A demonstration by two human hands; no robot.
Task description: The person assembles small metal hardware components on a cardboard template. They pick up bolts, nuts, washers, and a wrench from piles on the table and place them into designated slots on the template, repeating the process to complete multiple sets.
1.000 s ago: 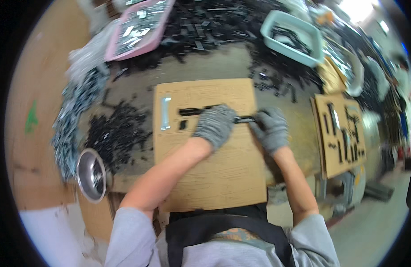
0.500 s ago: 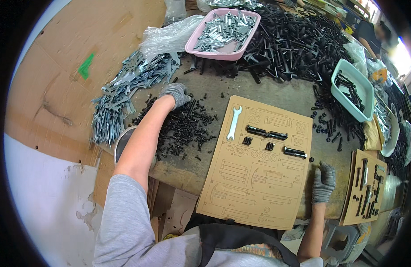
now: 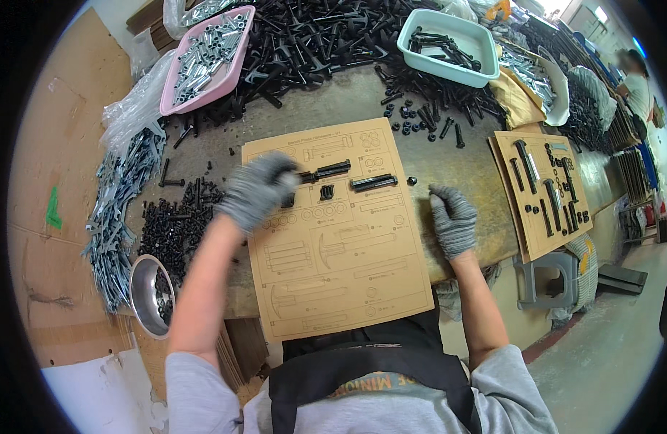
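From the fingers of the grey knit-gloved left hand (image 3: pixel 257 191), too blurred to tell if grasping, look just rightward for the end-to-end black metal bolts (image 3: pixel 333 170), lying left-to-right on the brown cardboard sheet (image 3: pixel 391 289), farther from the matching-gloved right hand (image 3: pixel 453 221), curled, contents hidden.

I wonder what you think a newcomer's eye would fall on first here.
Probably the printed cardboard sheet in the middle, with black bolts on its upper part and the gloved left hand over its upper left. Next, perhaps, the heap of black metal parts at the top, between a pink tray and a pale green tray.
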